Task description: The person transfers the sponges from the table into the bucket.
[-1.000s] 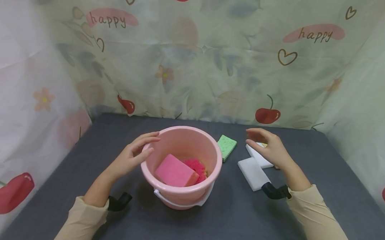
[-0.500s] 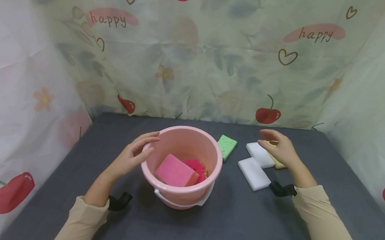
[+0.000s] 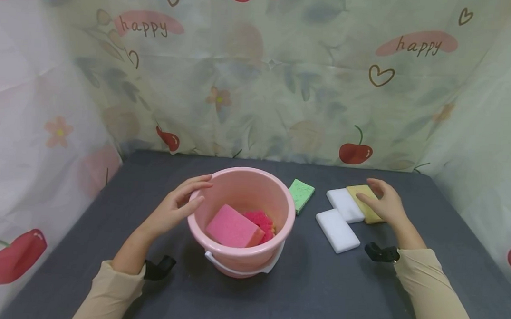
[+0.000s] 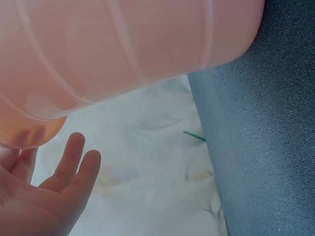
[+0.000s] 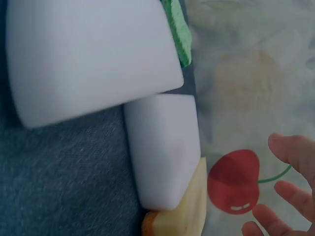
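My left hand [image 3: 177, 204] rests at the left rim of a pink bucket [image 3: 237, 189], fingers loosely bent. In the left wrist view the hand's [image 4: 51, 196] outer fingers stand clear of the bucket [image 4: 123, 49], others partly hidden at its rim. Inside lie a pink sponge [image 3: 233, 226] and a crumpled red piece [image 3: 259, 220], partly hidden. My right hand [image 3: 388, 203], fingers spread and holding nothing, hovers over a yellow sponge [image 3: 358, 192]. That sponge lies against a white sponge [image 3: 345, 206], with another white sponge [image 3: 338, 232] in front.
Right behind the bucket lies a green sponge [image 3: 302, 195], partly covered by the rim. A white handle [image 3: 242, 274] hangs down the bucket's front. Everything stands on a dark cloth-covered table [image 3: 301, 299], with a patterned curtain [image 3: 271, 93] around the back and sides.
My right hand has moved right, from above the white sponges to over the yellow sponge, uncovering the white ones. The left hand and bucket have stayed in place.
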`<state>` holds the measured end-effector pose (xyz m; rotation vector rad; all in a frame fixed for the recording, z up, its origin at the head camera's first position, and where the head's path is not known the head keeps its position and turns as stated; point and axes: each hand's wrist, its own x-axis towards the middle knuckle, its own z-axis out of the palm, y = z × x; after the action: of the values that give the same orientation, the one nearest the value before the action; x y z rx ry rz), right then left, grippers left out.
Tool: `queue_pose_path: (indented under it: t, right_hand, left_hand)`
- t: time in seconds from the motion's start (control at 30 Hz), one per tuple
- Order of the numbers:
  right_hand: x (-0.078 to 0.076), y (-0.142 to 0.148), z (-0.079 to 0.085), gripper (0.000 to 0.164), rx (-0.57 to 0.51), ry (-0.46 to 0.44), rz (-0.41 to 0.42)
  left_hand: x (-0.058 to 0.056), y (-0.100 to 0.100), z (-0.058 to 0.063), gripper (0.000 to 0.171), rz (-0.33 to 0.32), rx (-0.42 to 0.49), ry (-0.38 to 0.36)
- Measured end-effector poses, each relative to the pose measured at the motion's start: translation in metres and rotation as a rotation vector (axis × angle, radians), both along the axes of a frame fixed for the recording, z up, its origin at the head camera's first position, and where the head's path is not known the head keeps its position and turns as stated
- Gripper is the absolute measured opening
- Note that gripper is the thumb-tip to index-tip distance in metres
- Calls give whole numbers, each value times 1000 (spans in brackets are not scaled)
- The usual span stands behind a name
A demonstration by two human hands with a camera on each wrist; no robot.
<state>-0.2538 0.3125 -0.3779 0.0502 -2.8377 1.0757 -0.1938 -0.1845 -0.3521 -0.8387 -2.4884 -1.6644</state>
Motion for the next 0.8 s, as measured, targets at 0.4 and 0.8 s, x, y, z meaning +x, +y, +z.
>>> queue_pose_path:
  t: [0.4, 0.8]
  right_hand:
    - [1, 15, -11, 85, 39, -176, -32]
    - [2, 19, -21, 92, 73, -247, -61]
  left_hand:
    - [0, 0, 0, 37, 0, 1, 0]
    - [0, 0, 0, 37, -1, 0, -2]
